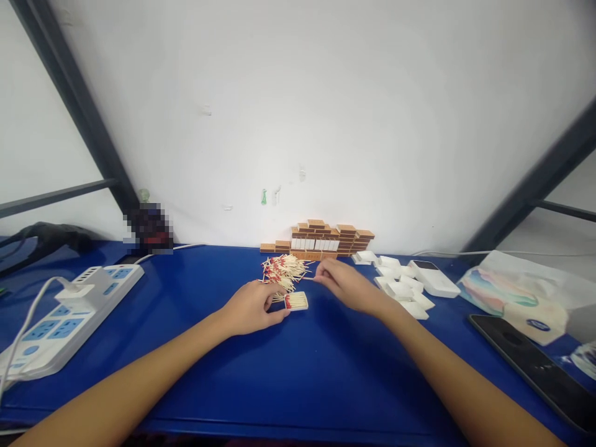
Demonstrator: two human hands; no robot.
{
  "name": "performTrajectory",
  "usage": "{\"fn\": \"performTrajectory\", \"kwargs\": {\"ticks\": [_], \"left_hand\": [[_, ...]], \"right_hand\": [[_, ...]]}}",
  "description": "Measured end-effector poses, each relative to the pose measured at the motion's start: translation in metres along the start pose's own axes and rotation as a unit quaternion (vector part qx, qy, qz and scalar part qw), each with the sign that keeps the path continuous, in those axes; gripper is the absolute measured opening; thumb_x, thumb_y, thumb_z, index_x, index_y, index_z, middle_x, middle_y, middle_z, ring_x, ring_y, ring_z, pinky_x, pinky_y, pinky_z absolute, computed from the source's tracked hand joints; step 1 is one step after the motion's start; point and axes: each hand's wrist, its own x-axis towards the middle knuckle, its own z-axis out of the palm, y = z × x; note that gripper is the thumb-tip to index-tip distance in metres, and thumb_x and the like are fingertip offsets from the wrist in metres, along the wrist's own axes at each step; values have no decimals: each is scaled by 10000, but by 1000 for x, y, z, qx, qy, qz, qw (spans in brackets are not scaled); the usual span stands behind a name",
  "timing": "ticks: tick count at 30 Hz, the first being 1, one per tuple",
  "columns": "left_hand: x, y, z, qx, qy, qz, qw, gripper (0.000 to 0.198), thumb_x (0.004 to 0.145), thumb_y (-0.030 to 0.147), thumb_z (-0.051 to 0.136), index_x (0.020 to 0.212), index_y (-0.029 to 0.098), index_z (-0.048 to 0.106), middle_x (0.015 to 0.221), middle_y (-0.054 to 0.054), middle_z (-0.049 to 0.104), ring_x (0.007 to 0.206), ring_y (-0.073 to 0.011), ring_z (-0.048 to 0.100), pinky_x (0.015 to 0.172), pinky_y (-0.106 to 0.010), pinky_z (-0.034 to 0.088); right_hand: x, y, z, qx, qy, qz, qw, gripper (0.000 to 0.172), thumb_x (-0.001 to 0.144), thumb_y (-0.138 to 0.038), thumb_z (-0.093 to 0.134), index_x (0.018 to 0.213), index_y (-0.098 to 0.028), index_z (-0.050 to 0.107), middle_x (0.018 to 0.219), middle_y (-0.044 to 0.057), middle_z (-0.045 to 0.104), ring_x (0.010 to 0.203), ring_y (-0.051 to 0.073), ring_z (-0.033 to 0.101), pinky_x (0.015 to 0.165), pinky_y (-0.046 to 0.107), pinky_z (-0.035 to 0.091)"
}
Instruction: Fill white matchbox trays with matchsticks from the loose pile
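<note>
On the blue table (298, 372) lies a loose pile of red-tipped matches (283, 270). In front of it sits a small white tray filled with matches (296, 301). My left hand (254, 307) rests on the table with its fingers curled against the tray's left side, holding it. My right hand (347, 282) hovers just right of the pile, its fingertips pinched on a few matches at the pile's edge. A stack of brown matchboxes (326, 239) stands against the wall behind the pile.
Several empty white trays (400, 285) lie right of my right hand, next to a white power bank (433, 277). A white power strip (69, 313) sits at the left. A tissue pack (516, 295) and a dark phone (535, 366) lie at the right.
</note>
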Motion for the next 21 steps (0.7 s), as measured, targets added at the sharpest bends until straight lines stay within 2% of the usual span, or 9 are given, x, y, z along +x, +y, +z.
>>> {"fn": "performTrajectory", "kwargs": {"ticks": [3,7,10,14,18,21], "left_hand": [[0,-2,0,4,8,7,1000,332,872,416,674,1130,210,713,605,55,558,542,-116,516,565,-238,337],[1,-2,-2,4,-6,8,1000,332,874,426,672,1129,217,712,601,57,542,540,-118,508,558,-237,323],[1,0,-2,4,-13,10,1000,319,870,426,676,1099,208,717,617,45,563,554,-125,522,560,-239,326],[0,1,-2,2,-28,14,1000,287,872,409,675,1074,209,715,603,50,561,536,-120,515,567,-241,334],[-1,2,-3,14,-47,23,999,286,871,421,678,1067,218,720,605,45,573,541,-126,530,564,-244,330],[-2,3,-2,32,-44,20,998,319,862,435,681,1092,217,719,615,35,599,554,-138,548,569,-250,332]], "right_hand": [[-3,-21,11,50,-28,-43,997,127,1027,-250,509,921,-203,561,936,36,622,798,165,558,710,273,415],[-5,-32,24,33,-67,-43,996,102,1003,-189,532,905,-199,559,941,32,617,772,154,544,685,268,387],[-5,-28,27,38,-61,-40,997,101,996,-213,565,896,-201,573,893,18,609,757,152,539,672,263,377],[-2,-20,25,39,-21,-46,998,142,1012,-261,549,892,-200,596,848,13,600,740,153,538,670,266,380],[1,-11,19,-4,2,-20,1000,163,1001,-269,555,873,-194,624,864,32,619,730,157,548,670,278,384],[3,1,6,-60,3,6,998,159,988,-277,573,873,-194,645,852,47,654,742,176,575,669,289,378]]}}
